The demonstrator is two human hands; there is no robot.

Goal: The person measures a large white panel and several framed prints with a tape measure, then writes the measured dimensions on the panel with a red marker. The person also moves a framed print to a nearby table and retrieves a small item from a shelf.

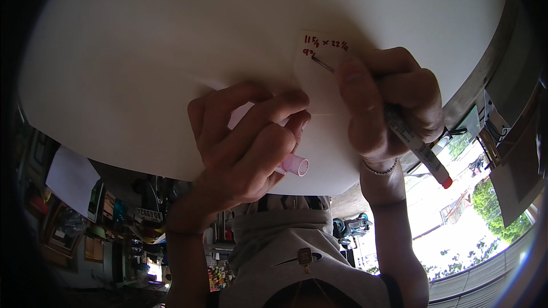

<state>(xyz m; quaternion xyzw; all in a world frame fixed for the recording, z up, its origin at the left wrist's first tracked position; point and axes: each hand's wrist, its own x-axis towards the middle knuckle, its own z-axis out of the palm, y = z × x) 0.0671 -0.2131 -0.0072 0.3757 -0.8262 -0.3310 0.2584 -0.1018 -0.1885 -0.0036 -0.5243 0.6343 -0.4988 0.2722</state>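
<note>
My right hand (394, 100) is closed round a slim pen with a grey printed barrel (419, 151) and a red end. Its thin dark tip rests on a small white paper (319, 88), just under a line of red handwriting. My left hand (251, 137) curls round a pale pink, see-through tube (295, 165) whose round end pokes out below the fingers; its kind I cannot make out. The left fingertips lie against the paper's left edge. Part of the tube is hidden by the fingers.
A large white surface (142, 34) lies under the paper and both hands. Shelves and cluttered goods (91, 228) stand at the lower left, beside a white sheet (71, 182). At the right, a bright opening shows greenery (496, 208) outside.
</note>
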